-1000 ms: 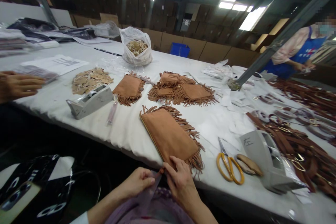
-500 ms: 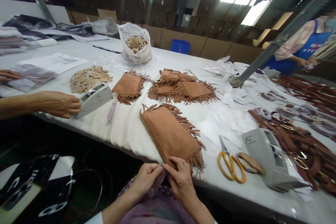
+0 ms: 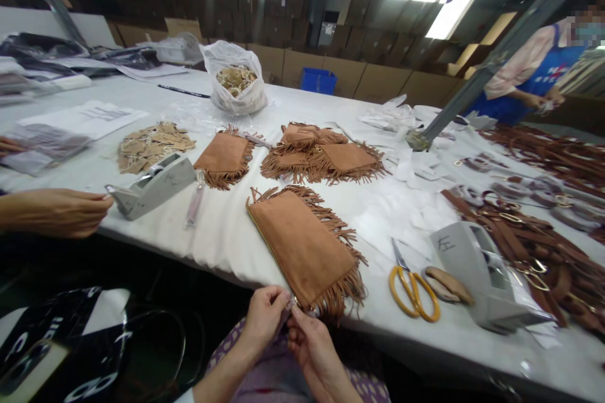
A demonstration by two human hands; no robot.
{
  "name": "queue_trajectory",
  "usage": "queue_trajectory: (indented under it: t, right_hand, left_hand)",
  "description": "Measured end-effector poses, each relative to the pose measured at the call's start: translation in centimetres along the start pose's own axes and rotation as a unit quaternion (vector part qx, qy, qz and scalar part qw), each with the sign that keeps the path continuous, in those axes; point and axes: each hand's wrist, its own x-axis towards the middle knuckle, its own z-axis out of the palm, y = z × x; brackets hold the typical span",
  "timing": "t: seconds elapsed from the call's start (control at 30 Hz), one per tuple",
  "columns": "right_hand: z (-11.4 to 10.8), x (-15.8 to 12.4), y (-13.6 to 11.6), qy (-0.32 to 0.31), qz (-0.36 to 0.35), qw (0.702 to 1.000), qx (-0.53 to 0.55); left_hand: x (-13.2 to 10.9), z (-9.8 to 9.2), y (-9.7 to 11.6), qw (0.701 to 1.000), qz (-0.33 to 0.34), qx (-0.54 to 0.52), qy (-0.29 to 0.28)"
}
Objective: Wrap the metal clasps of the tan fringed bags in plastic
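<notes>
Both hands meet at the near corner of a brown fringed pouch, which lies flat at the edge of the white worktop. Thumbs and fingers of the left hand and right hand are pinched nearly together; from where I stand, I cannot tell what they grip. Yellow-handled scissors lie to the pouch's right, and a neighbour's hand is just beside a tape dispenser.
</notes>
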Motion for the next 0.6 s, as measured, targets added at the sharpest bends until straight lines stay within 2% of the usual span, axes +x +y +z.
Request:
queue_trajectory:
  t: [0.1, 0.27, 0.33, 0.4, 0.5, 0.6]
  right_hand:
    - [1.2, 0.3, -0.3, -0.006, 0.005, 0.997, 0.083]
    - [1.6, 0.1, -1.0, 0.02, -0.003, 0.995, 0.102]
    - [1.6, 0.1, -1.0, 0.024, -0.006, 0.995, 0.096]
    - [1.7, 0.0, -1.0, 0.026, -0.01, 0.996, 0.087]
    - [1.8, -0.1, -1.0, 0.019, -0.015, 0.997, 0.069]
    - [1.8, 0.0, -1.1, 0.023, -0.023, 0.998, 0.059]
  left_hand:
    - [-0.1, -0.4, 0.6, 0.998, 0.027, 0.061, 0.007]
    - [-0.5, -1.1, 1.3, 0.995, 0.021, 0.092, 0.04]
    - [-0.8, -1.3, 0.9, 0.998, -0.002, 0.056, 0.029]
    - [-1.3, -1.5, 0.2, 0.998, -0.055, -0.013, -0.014]
    - [-1.8, -1.5, -0.8, 0.975, -0.15, -0.146, -0.078]
    - [-2.0, -1.2, -0.9, 0.963, -0.142, -0.205, -0.107]
